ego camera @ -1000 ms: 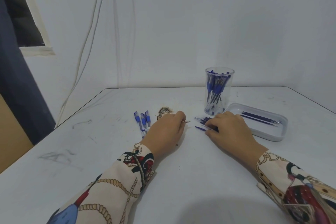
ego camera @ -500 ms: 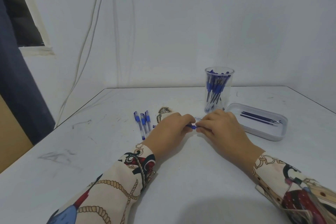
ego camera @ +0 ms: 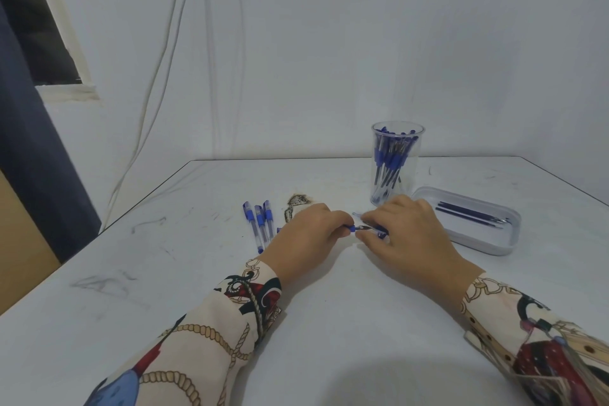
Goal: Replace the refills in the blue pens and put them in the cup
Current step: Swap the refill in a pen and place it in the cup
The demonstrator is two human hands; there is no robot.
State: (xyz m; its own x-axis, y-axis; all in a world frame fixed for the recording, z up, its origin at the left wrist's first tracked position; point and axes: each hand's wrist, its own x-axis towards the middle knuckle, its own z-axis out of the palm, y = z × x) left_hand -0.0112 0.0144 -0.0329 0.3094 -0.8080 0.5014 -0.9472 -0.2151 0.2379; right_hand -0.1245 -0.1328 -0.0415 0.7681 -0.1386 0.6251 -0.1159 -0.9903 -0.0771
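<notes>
The person sits at a white table (ego camera: 197, 273) and both hands meet in the middle of it, low over the surface. The left hand (ego camera: 306, 237) has its fingers curled and pinches one end of a thin blue pen (ego camera: 357, 228), and the right hand (ego camera: 405, 234) pinches the other end with curled fingertips, so the pen lies across the small gap between the two hands, and only a short blue part with a dark pointed tip is visible there. Under the right hand some more blue pieces lie on the table, but I cannot tell what they are. To the left of the left hand three blue pens with clear barrels (ego camera: 260, 224) lie side by side on the table, close to each other. Behind the right hand, on the far side, stands a tall clear plastic cup (ego camera: 397, 163) which is full of blue pens standing upright and leaning. To the right of the cup, just beside it, is a shallow white plastic tray (ego camera: 494, 241) with a few thin dark blue refills (ego camera: 471, 216) lying in it. Both arms wear cream sleeves with a rope pattern (ego camera: 211, 339).
</notes>
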